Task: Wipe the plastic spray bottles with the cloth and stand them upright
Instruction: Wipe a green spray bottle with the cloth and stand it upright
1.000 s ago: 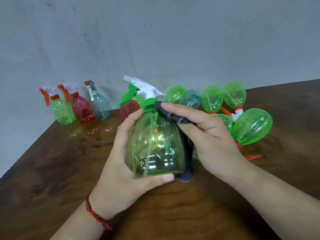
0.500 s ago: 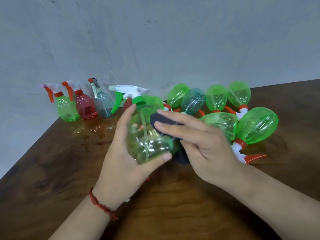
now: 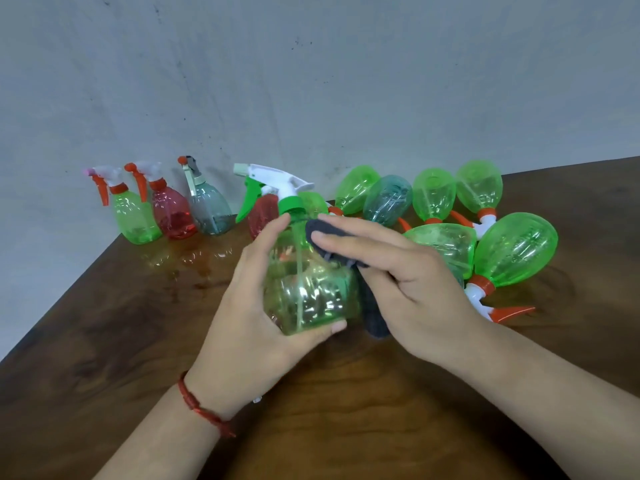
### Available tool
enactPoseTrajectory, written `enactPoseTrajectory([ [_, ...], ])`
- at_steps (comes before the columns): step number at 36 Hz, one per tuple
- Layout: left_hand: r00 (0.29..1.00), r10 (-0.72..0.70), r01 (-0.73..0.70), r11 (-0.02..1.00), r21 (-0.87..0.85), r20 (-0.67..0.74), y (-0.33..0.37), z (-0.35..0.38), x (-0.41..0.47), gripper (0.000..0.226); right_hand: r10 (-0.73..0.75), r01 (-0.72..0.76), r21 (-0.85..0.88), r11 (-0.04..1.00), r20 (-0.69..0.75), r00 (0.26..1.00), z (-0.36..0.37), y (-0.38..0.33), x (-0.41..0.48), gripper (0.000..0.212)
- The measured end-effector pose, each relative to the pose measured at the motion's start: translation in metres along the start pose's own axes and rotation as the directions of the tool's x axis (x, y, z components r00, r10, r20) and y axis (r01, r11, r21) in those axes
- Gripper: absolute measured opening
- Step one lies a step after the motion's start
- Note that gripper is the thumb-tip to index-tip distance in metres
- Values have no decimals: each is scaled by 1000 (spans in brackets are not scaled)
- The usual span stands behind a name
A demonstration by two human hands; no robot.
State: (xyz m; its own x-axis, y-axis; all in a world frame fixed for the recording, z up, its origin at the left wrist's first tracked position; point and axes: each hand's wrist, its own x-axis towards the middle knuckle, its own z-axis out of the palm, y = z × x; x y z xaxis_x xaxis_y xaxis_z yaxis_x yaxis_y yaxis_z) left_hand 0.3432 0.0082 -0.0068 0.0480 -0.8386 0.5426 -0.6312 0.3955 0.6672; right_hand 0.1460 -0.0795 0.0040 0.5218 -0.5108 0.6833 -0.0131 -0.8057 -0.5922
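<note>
Head view: the left hand (image 3: 242,323) grips a green spray bottle (image 3: 304,292) from below, thumb curled under its base and fingers wrapped behind it, holding it nearly upright above the table (image 3: 104,341). The right hand (image 3: 415,292) lays straight fingers on a dark cloth (image 3: 322,233), pressing it to the bottle's shoulder; the palm hides most of the cloth. A red bottle (image 3: 263,213) behind is half covered. Three bottles (image 3: 171,214) stand at the left by the wall; a heap of bottles (image 3: 512,251) lies on the right, blurred. Grip and cloth sit much as they did half a second ago.
</note>
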Motion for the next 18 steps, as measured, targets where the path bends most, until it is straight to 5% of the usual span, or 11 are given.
enactPoseTrajectory([
  [3,999,31,-30,999,-34,28,4,1,-2,121,146,-141,229,963,-8,989,-4,-2,5,53],
  [7,996,11,15,957,-291,88,7,2,-1,119,296,-246,528,813,-11,955,-10,-5,11,48],
  [18,997,7,3,993,-120,83,6,5,-2,127,163,-141,249,958,-70,984,-4,5,4,52],
])
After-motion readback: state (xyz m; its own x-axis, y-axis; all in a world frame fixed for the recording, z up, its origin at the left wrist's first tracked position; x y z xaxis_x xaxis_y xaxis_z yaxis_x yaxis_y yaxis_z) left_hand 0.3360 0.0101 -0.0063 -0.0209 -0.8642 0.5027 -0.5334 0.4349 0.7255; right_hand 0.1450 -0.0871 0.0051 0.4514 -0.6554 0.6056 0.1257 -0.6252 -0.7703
